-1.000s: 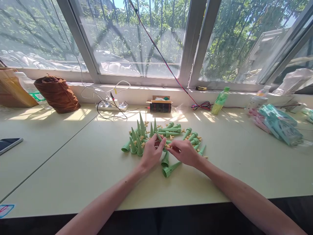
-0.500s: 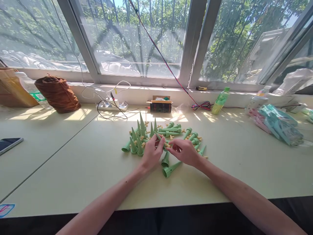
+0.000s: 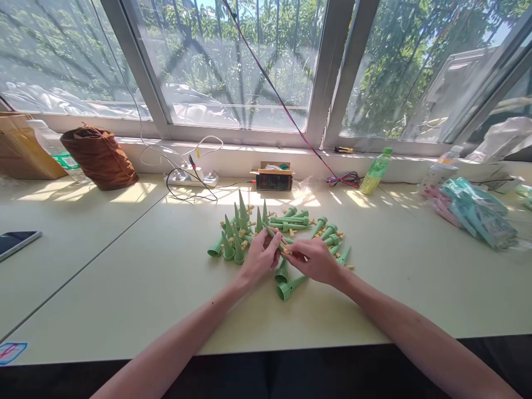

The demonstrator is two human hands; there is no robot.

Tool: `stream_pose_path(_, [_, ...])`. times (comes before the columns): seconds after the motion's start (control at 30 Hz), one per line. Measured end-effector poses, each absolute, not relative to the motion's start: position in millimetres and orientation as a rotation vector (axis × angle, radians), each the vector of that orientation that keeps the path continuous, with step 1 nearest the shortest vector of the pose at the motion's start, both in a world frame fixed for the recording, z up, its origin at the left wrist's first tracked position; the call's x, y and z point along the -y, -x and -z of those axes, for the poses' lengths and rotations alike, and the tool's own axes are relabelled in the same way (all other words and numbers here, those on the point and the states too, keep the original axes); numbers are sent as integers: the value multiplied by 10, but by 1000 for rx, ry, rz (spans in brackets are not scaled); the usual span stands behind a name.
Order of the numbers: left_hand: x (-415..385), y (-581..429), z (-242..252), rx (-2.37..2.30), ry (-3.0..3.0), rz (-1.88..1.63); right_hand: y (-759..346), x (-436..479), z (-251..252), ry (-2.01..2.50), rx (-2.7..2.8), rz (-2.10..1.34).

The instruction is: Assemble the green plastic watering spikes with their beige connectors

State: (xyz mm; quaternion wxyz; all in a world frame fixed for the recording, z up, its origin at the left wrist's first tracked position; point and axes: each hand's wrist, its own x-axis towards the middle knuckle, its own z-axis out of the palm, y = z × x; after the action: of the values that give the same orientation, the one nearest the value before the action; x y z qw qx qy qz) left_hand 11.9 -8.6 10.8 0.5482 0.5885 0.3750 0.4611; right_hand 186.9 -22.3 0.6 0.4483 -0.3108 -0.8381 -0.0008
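My left hand (image 3: 258, 256) is closed around a green plant watering spike (image 3: 270, 230), its pointed end slanting up and to the left. At the other end of this spike, the fingertips of my right hand (image 3: 319, 259) pinch a small yellow valve (image 3: 285, 249); the fingers partly hide how the two parts meet. Several similar spikes stand on their wide ends in a group (image 3: 238, 246) left of my hands. More lie on their sides behind and to the right, many with yellow valves. Two loose spikes (image 3: 284, 291) lie just in front of my hands.
Along the windowsill stand a brown drawstring bag (image 3: 100, 158), a power strip (image 3: 191, 176) with cables, a small open box (image 3: 273, 180) and a green bottle (image 3: 376, 170). Plastic packages (image 3: 477, 213) lie right; a phone (image 3: 19, 243) lies far left.
My right fingers have closed in on the yellow valve at the end of the held spike. My left hand keeps its hold, and the other spikes stay in place.
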Motion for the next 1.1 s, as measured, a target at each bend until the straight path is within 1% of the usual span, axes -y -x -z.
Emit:
stream_pose_path(0.7, [118, -132, -150, -841, -1428, -1104, -1846, 243, -16, 784, 2058, 49])
stream_pose_path(1.1, [117, -126, -133, -856, -1414, -1127, -1846, 252, -24, 810, 2024, -15])
